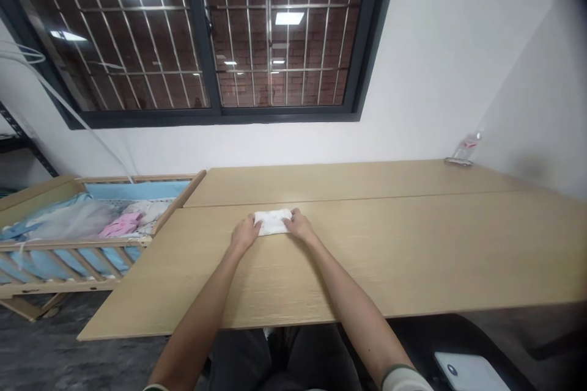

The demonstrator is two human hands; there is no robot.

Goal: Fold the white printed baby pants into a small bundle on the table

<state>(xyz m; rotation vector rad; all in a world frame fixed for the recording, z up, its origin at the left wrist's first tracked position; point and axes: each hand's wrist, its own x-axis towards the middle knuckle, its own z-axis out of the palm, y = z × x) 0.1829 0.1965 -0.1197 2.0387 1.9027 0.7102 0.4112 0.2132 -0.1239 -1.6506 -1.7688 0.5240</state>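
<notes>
A small white rectangle point(273, 222), which looks like a folded cloth with faint marks, lies on the light wooden table point(389, 244). My left hand point(245, 234) grips its left end, thumb toward me and fingers curled behind the edge. At the opposite end my right hand point(300, 225) pinches it the same way. Between the two hands the cloth is stretched out roughly level, near the seam that runs along the tabletop. The fingertips on its far side are partly hidden.
A wooden crib point(73, 250) with blue lining and bedding stands against the table's left side. A clear plastic bottle or packet point(466, 148) rests at the far right corner. Below the front edge, a white phone point(470, 372) lies on a black chair seat point(426, 336).
</notes>
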